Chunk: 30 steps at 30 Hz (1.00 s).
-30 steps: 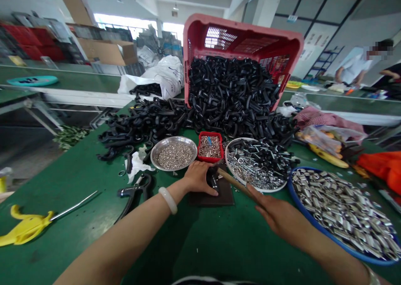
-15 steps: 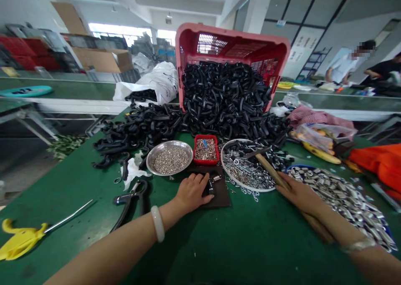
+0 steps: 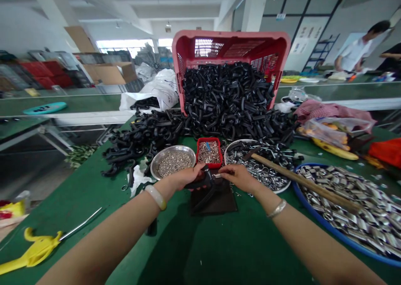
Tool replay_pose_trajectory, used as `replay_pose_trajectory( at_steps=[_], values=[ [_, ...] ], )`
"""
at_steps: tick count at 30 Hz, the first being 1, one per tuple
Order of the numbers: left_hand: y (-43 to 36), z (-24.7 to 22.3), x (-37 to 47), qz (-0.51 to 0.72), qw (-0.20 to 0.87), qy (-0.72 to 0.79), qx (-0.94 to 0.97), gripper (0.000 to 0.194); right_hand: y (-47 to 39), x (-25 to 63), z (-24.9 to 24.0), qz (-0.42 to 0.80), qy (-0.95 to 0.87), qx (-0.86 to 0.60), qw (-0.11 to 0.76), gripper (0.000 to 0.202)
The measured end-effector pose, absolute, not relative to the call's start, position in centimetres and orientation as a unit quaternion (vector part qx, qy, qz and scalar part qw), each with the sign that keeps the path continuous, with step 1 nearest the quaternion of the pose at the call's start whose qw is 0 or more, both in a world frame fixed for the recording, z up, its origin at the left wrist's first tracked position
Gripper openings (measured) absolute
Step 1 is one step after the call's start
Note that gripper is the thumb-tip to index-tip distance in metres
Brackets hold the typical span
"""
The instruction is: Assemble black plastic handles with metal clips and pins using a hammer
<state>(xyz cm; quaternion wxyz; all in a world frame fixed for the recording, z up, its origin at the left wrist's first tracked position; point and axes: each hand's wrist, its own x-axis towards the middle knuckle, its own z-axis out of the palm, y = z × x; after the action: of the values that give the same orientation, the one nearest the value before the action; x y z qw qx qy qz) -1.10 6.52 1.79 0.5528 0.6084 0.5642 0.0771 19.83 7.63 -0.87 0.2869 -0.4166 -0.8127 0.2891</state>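
Observation:
My left hand (image 3: 191,177) is closed around a black V-shaped hand grip (image 3: 207,184), raised over a dark pad (image 3: 230,202). A small metal spring (image 3: 216,176) sticks out of the grip's right side. My right hand (image 3: 237,175) pinches at the spring's outer end with thumb and fingers. The hammer (image 3: 300,180) lies across the white tray of metal parts (image 3: 283,188) and the blue basin (image 3: 297,193), apart from both hands. Behind my left forearm, the dark end of another black piece (image 3: 152,227) shows; the rest is hidden.
Beyond my hands stand a steel bowl (image 3: 153,168) and a red tray (image 3: 216,165) of small metal parts. Black handles pile up before a tipped red crate (image 3: 232,35). A yellow-handled tool (image 3: 40,249) lies left, bananas (image 3: 335,149) right. Another person (image 3: 354,53) stands far right.
My right hand has let go of the hammer, now laid down at the right, and moved left to the spring. My left hand has lifted the black hand grip off the pad.

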Motion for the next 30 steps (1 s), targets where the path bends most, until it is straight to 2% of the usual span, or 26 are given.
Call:
replay_pose_trajectory(
  at_steps=[2,7,10,15,19,24,30],
  values=[
    [6.6,0.9,-0.9,0.08,0.489,0.595,0.633,0.073,8.2,19.8,-1.4,0.258,-0.831,-0.426,0.249,0.015],
    [5.6,-0.5,0.3,0.079,0.202,0.674,0.706,0.04,8.0,19.3,-2.0,0.165,-0.867,-0.434,0.181,0.012],
    [4.6,-1.0,0.4,0.095,0.105,0.66,0.738,0.041,7.6,19.0,-2.0,0.146,-0.87,-0.442,0.162,0.012],
    [4.7,-1.9,-0.1,0.122,0.139,0.607,0.773,0.046,8.9,18.5,-0.6,0.115,-0.871,-0.461,0.123,0.01],
    [5.5,-2.3,-0.4,0.133,0.196,0.619,0.749,0.051,12.8,16.3,0.7,0.079,-0.843,-0.519,0.116,0.024],
    [5.3,-2.3,-0.6,0.151,0.207,0.637,0.727,0.054,17.7,11.8,0.4,0.075,-0.813,-0.574,0.068,0.026],
    [5.1,-2.3,-0.6,0.173,0.211,0.627,0.73,0.052,19.8,9.1,0.1,0.093,-0.783,-0.613,0.043,0.035]
  ],
)
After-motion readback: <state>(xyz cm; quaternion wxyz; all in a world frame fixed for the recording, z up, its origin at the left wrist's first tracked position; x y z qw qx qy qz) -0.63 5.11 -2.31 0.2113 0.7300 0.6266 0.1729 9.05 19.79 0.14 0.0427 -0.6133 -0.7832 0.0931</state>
